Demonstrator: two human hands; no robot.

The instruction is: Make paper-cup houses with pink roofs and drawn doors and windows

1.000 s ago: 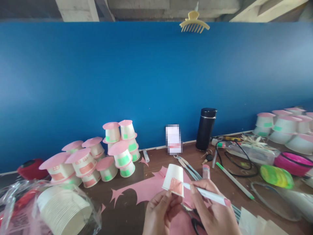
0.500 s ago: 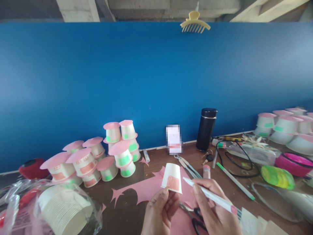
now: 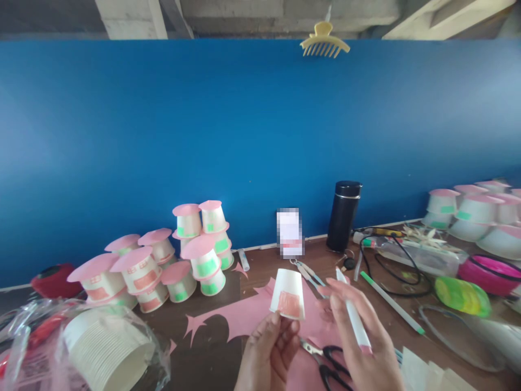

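Two grips, short of the table's (image 3: 258, 269) far edge: left hand (image 3: 268, 347) pinching cup (image 3: 288, 281), right hand (image 3: 364, 339) holding marker (image 3: 353, 316). I'd fear a slipping pinch smearing the ink (image 3: 290, 304), if wet.

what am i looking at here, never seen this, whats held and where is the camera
No machine: this is a bare-handed person's view, from a camera worn on the head, looking forward and down. The left hand holds a paper cup upside down near its rim; its side bears a reddish patch. The right hand holds a white marker, apart from the cup. On the brown table lie scissors and pink paper, with pink-topped cups either side and a black flask farther back.
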